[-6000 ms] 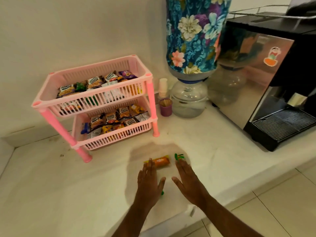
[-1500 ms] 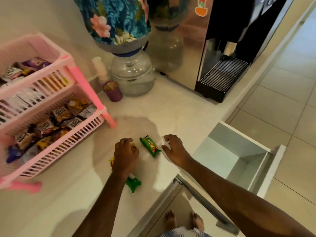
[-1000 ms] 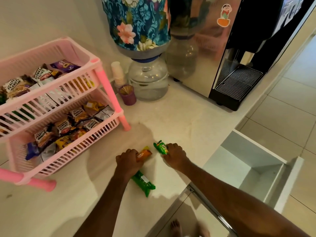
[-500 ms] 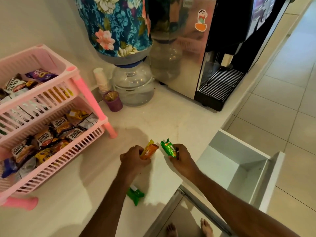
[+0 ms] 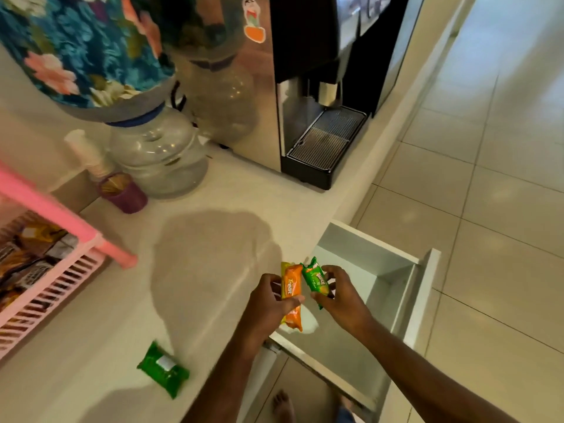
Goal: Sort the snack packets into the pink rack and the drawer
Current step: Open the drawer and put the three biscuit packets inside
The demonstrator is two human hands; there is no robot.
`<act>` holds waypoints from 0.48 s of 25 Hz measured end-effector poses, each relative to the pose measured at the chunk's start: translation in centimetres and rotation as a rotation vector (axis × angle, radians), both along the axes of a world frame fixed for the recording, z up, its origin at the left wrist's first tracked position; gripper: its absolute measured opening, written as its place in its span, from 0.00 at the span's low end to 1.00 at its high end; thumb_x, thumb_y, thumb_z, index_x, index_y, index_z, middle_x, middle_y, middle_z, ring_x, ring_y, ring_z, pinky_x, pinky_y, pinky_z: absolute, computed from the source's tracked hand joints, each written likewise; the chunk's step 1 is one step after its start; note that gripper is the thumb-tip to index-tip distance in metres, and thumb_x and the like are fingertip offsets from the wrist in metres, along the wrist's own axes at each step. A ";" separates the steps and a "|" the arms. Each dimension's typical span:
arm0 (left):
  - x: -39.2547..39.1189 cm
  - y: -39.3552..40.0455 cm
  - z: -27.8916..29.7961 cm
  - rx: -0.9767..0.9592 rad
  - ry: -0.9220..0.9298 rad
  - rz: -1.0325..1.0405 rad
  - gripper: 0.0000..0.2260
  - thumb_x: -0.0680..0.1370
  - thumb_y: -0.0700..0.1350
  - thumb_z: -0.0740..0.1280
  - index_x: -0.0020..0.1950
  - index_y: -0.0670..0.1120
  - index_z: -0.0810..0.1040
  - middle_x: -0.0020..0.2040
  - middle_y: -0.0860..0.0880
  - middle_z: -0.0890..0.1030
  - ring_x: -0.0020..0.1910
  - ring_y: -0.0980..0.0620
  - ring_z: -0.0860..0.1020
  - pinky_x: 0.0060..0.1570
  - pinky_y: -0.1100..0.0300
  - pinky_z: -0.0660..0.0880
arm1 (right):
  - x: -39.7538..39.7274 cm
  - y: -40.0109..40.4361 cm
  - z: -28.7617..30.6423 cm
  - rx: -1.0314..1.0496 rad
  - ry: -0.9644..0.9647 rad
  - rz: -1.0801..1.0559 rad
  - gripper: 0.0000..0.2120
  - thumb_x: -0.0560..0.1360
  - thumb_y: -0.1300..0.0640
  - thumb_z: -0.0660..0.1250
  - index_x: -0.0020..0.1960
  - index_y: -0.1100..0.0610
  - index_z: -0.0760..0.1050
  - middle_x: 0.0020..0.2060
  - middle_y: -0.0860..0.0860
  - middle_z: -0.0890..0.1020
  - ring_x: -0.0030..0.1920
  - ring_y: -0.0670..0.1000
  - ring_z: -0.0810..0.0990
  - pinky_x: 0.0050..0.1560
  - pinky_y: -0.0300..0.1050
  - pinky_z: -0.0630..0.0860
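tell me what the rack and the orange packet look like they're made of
Pink rack: moulded plastic by the look, matte, with uniform colour and slotted sides. Orange packet in the left hand: probably glossy printed plastic film; it shines and creases.

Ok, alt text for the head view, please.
Left hand holds an orange packet and right hand a green packet over the open drawer. Another green packet lies on the counter.

Both hands (image 5: 305,300) curled, pinching
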State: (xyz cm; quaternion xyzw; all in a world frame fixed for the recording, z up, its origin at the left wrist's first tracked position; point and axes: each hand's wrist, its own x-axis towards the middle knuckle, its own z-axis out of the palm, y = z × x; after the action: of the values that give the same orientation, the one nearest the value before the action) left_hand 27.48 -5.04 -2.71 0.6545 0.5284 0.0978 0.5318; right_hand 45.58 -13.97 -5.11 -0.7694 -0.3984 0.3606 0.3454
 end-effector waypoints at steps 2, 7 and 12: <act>2.3 -1.3 -1.4 -0.033 0.010 -0.016 0.27 0.63 0.64 0.78 0.57 0.58 0.75 0.50 0.59 0.83 0.46 0.60 0.83 0.43 0.63 0.80 | 2.3 -0.9 -0.9 -0.049 -0.028 0.011 0.27 0.74 0.57 0.76 0.69 0.54 0.69 0.59 0.47 0.73 0.53 0.48 0.79 0.46 0.42 0.83; 7.0 -3.8 -5.1 -0.148 -0.019 0.017 0.26 0.60 0.64 0.78 0.54 0.56 0.79 0.46 0.59 0.85 0.42 0.61 0.84 0.42 0.58 0.82 | 6.7 -1.5 -3.2 -0.176 -0.056 0.032 0.21 0.71 0.61 0.76 0.61 0.54 0.72 0.55 0.51 0.75 0.51 0.52 0.81 0.48 0.54 0.82; 11.1 -5.3 -8.5 -0.315 -0.059 0.159 0.21 0.64 0.57 0.81 0.52 0.52 0.81 0.43 0.55 0.87 0.39 0.58 0.86 0.32 0.62 0.80 | 10.0 -0.8 -6.5 -0.306 -0.001 0.076 0.19 0.70 0.63 0.75 0.55 0.53 0.71 0.50 0.50 0.75 0.43 0.51 0.82 0.35 0.49 0.82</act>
State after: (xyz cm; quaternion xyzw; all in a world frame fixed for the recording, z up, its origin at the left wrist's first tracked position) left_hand 38.61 -10.35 -11.18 0.5161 0.5713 0.0748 0.6338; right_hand 55.63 -14.79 -11.60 -0.7977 -0.3677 0.4295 0.2099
